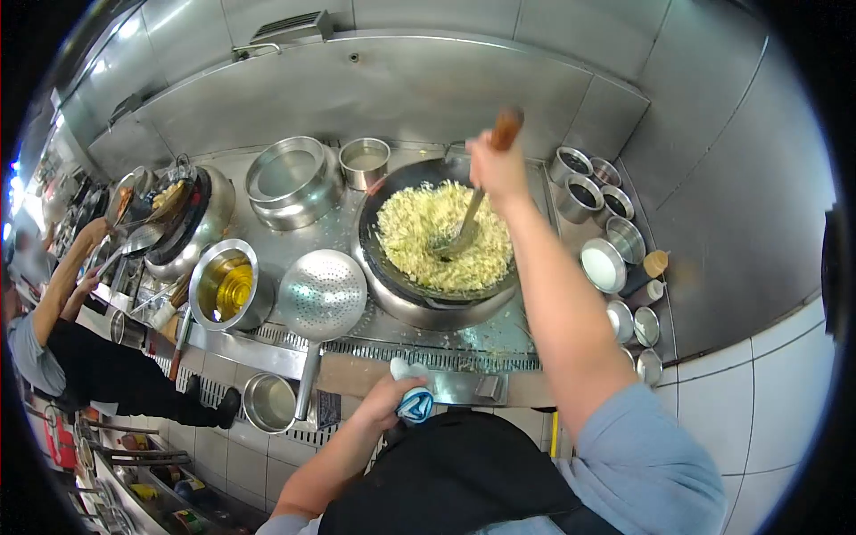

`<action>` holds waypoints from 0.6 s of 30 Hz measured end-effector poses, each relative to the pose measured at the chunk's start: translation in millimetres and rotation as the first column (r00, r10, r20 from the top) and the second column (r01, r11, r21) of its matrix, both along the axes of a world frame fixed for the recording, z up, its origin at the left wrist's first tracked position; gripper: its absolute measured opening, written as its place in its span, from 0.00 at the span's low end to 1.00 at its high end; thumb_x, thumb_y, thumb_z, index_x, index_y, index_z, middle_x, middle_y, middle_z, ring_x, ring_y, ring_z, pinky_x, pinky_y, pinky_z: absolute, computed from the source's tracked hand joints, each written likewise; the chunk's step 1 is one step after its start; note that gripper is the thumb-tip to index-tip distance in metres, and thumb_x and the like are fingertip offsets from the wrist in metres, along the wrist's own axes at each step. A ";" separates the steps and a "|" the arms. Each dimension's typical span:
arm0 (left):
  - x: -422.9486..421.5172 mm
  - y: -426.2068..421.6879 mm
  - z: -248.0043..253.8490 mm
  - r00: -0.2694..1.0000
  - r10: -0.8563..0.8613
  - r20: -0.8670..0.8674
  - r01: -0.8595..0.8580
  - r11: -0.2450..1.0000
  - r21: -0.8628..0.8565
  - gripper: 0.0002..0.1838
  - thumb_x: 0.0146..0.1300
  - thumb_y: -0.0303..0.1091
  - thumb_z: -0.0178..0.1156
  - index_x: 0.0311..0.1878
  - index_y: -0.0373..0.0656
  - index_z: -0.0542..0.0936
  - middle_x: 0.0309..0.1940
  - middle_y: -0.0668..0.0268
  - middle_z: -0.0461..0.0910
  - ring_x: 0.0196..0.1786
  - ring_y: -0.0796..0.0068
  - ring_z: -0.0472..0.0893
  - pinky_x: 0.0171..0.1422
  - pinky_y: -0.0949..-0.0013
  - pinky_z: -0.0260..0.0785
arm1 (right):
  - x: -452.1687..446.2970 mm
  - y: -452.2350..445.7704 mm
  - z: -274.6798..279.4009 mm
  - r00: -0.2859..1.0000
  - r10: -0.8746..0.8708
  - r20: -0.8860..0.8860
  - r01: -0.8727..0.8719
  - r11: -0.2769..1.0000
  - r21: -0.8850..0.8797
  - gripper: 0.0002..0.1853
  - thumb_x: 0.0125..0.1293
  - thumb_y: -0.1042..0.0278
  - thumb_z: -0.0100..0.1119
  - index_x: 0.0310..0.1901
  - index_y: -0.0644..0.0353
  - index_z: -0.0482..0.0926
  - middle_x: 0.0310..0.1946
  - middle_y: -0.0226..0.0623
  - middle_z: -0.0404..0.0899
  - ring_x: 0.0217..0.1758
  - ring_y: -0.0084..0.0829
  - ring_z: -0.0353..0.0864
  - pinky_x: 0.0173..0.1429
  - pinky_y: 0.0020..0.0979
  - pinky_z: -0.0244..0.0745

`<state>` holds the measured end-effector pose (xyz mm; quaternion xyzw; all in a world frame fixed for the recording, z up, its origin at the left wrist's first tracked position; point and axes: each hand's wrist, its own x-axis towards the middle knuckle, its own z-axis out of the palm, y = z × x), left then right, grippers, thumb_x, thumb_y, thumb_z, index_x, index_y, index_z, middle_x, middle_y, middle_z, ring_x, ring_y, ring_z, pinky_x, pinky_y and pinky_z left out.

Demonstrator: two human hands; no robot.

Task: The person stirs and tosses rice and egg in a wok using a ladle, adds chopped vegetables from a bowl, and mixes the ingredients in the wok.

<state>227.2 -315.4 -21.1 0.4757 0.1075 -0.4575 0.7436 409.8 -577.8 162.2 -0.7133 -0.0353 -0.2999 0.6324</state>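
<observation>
My right hand (499, 174) is closed around the wooden handle of a wok ladle (473, 212). The ladle slants down into the fried rice (406, 227), and its lower end is partly buried there. Yellowish rice fills much of a dark wok (367, 254) on the burner. Close to the counter's front edge, my left hand (385, 399) grips a folded white and blue cloth (415, 404). Left of the wok lies a perforated strainer (323, 294), its handle pointing toward me over the counter edge.
A pot of yellow oil (234, 290) and a large lidded pot (294, 183) stand left. Several condiment tins (580, 198) and bottles (654, 265) line the right side. At far left, a co-worker (98, 366) holds utensils at another wok. A metal pot (270, 403) sits below the counter edge.
</observation>
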 end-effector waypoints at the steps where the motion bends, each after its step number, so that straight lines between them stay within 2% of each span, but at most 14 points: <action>1: 1.6 0.3 9.1 1.000 -0.027 0.011 0.027 0.999 -0.018 0.14 0.62 0.31 0.60 0.49 0.37 0.74 0.36 0.65 0.80 0.35 0.75 0.81 0.37 0.72 0.75 | 5.0 -14.5 9.9 0.994 0.090 -0.069 -0.079 0.985 0.156 0.16 0.63 0.73 0.57 0.20 0.53 0.63 0.11 0.21 0.59 0.09 0.18 0.56 0.15 0.26 0.51; 2: 1.8 0.3 7.0 0.999 -0.032 0.013 0.032 0.999 -0.015 0.14 0.62 0.31 0.60 0.49 0.37 0.74 0.36 0.65 0.80 0.35 0.75 0.81 0.37 0.72 0.75 | -0.9 -15.0 38.3 0.975 0.192 -0.110 -0.150 0.939 0.310 0.16 0.63 0.73 0.56 0.20 0.53 0.63 0.11 0.21 0.59 0.09 0.18 0.55 0.16 0.26 0.51; 4: 4.7 -4.9 -3.2 0.998 0.063 -0.011 -0.063 0.998 -0.022 0.13 0.62 0.32 0.60 0.48 0.38 0.75 0.36 0.64 0.80 0.35 0.75 0.81 0.36 0.72 0.75 | -46.8 -9.5 74.7 0.961 0.275 -0.024 -0.261 0.934 0.244 0.16 0.65 0.72 0.54 0.20 0.53 0.63 0.10 0.21 0.57 0.09 0.18 0.55 0.15 0.25 0.49; 6: 6.8 -8.4 -9.4 0.994 0.093 -0.049 -0.094 0.995 -0.026 0.12 0.63 0.32 0.60 0.46 0.37 0.76 0.35 0.64 0.80 0.35 0.75 0.82 0.35 0.71 0.76 | -73.2 4.7 50.1 0.976 0.216 -0.015 -0.205 0.944 0.258 0.16 0.65 0.72 0.54 0.20 0.53 0.63 0.10 0.22 0.58 0.09 0.18 0.56 0.15 0.25 0.49; 7: 9.1 -11.5 -12.6 0.992 0.086 -0.090 -0.087 0.996 -0.004 0.10 0.64 0.32 0.59 0.44 0.37 0.76 0.33 0.64 0.80 0.33 0.73 0.82 0.35 0.70 0.76 | -59.4 10.6 17.5 0.985 0.145 -0.095 -0.105 0.934 0.342 0.16 0.64 0.72 0.55 0.20 0.53 0.64 0.11 0.24 0.60 0.10 0.19 0.57 0.15 0.24 0.50; 8: 9.1 -15.8 -17.3 0.989 0.075 -0.131 -0.074 0.997 0.017 0.09 0.64 0.32 0.59 0.43 0.37 0.76 0.32 0.63 0.80 0.31 0.72 0.82 0.34 0.69 0.76 | -31.7 -6.1 -24.2 0.996 0.084 -0.021 -0.077 0.970 0.229 0.15 0.63 0.73 0.57 0.21 0.53 0.64 0.11 0.25 0.61 0.10 0.19 0.58 0.15 0.24 0.51; 10: 11.8 -22.3 -21.5 0.991 0.028 -0.133 -0.029 1.000 -0.003 0.11 0.66 0.36 0.57 0.42 0.37 0.76 0.33 0.62 0.80 0.33 0.71 0.82 0.36 0.67 0.77 | -12.9 -30.1 -8.5 0.996 0.088 -0.028 -0.074 0.941 0.331 0.16 0.63 0.73 0.57 0.20 0.52 0.64 0.11 0.23 0.60 0.10 0.18 0.58 0.16 0.24 0.52; 12: 19.9 -30.7 -14.9 0.974 0.129 -0.188 -0.140 0.989 -0.044 0.13 0.68 0.40 0.56 0.42 0.37 0.77 0.33 0.62 0.81 0.34 0.69 0.82 0.38 0.64 0.77 | -34.9 -57.2 47.7 0.998 0.063 -0.013 -0.053 0.921 0.386 0.16 0.63 0.73 0.56 0.20 0.51 0.64 0.11 0.23 0.60 0.10 0.18 0.58 0.16 0.24 0.53; 13: 24.2 -32.8 -15.8 0.972 0.144 -0.186 -0.157 0.986 -0.059 0.20 0.70 0.49 0.51 0.43 0.39 0.77 0.34 0.62 0.81 0.35 0.67 0.82 0.39 0.60 0.77 | -54.2 -71.4 71.4 0.996 0.055 0.065 -0.073 0.939 0.336 0.16 0.64 0.72 0.56 0.20 0.51 0.64 0.11 0.23 0.59 0.10 0.18 0.58 0.16 0.24 0.53; 14: 28.0 -33.5 -9.8 0.970 0.157 -0.186 -0.171 0.984 -0.060 0.20 0.70 0.49 0.51 0.43 0.39 0.77 0.34 0.62 0.81 0.35 0.67 0.82 0.39 0.60 0.77 | -75.1 -83.0 78.8 0.989 0.052 0.137 -0.090 0.953 0.289 0.16 0.64 0.72 0.55 0.20 0.50 0.64 0.11 0.22 0.59 0.10 0.18 0.58 0.16 0.24 0.53; 16: 39.4 -36.8 10.7 0.973 0.103 -0.206 -0.131 0.984 -0.125 0.26 0.71 0.57 0.46 0.45 0.41 0.77 0.35 0.63 0.82 0.35 0.67 0.82 0.39 0.59 0.77 | -98.2 -93.8 59.2 0.971 0.001 0.241 -0.092 0.925 0.370 0.16 0.65 0.72 0.53 0.20 0.51 0.63 0.11 0.23 0.57 0.10 0.19 0.56 0.15 0.25 0.51; 17: 46.9 -34.6 5.8 0.990 0.033 -0.137 -0.050 0.991 -0.120 0.30 0.70 0.63 0.41 0.46 0.43 0.77 0.35 0.64 0.82 0.35 0.68 0.82 0.37 0.59 0.76 | -79.7 -80.1 28.0 0.981 -0.135 0.140 0.053 0.878 0.475 0.16 0.64 0.72 0.53 0.20 0.52 0.62 0.10 0.24 0.56 0.09 0.20 0.54 0.15 0.25 0.50; 18: 53.1 -37.5 7.3 0.990 0.032 -0.134 -0.048 0.992 -0.117 0.30 0.70 0.63 0.41 0.46 0.43 0.77 0.35 0.64 0.82 0.35 0.68 0.82 0.37 0.59 0.76 | -56.9 -69.6 -13.8 0.965 -0.262 0.022 0.206 0.803 0.559 0.15 0.63 0.72 0.53 0.20 0.53 0.61 0.10 0.25 0.55 0.09 0.21 0.53 0.15 0.26 0.49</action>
